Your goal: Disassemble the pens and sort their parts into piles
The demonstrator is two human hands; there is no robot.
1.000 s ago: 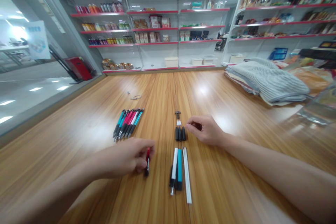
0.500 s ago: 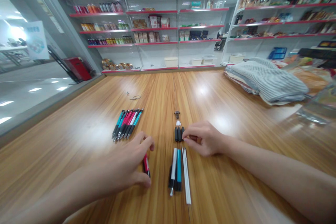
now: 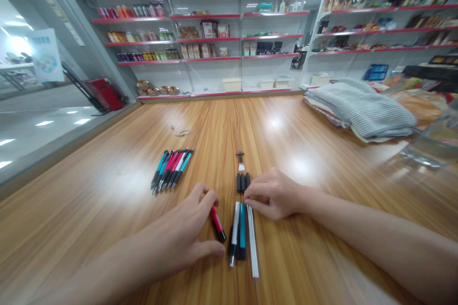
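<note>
My left hand [image 3: 200, 221] curls its fingers over the upper end of a red pen barrel [image 3: 217, 224] with a black end, while its thumb stays apart. My right hand [image 3: 274, 194] is closed in a pinch at the top ends of three thin white pen refills [image 3: 252, 243]; whether anything is between the fingertips is hidden. Between the hands lie a white pen barrel [image 3: 235, 226] and a blue pen barrel [image 3: 242, 226], with dark parts beside them. Above these stand three black grips [image 3: 243, 183] in a row, then small white pieces [image 3: 241, 167] and dark springs [image 3: 240, 156].
Several assembled pens [image 3: 172, 170] lie side by side at left. A thin loop [image 3: 183, 133] and a tiny piece [image 3: 172, 127] are farther back. Folded striped cloth [image 3: 368, 107] and a clear container [image 3: 429, 145] sit at right. Stocked shelves [image 3: 211, 57] stand behind the table.
My left hand has moved right, and the red barrel has shifted with it toward the other barrels. My right hand has come down from the black grips to the refill tops.
</note>
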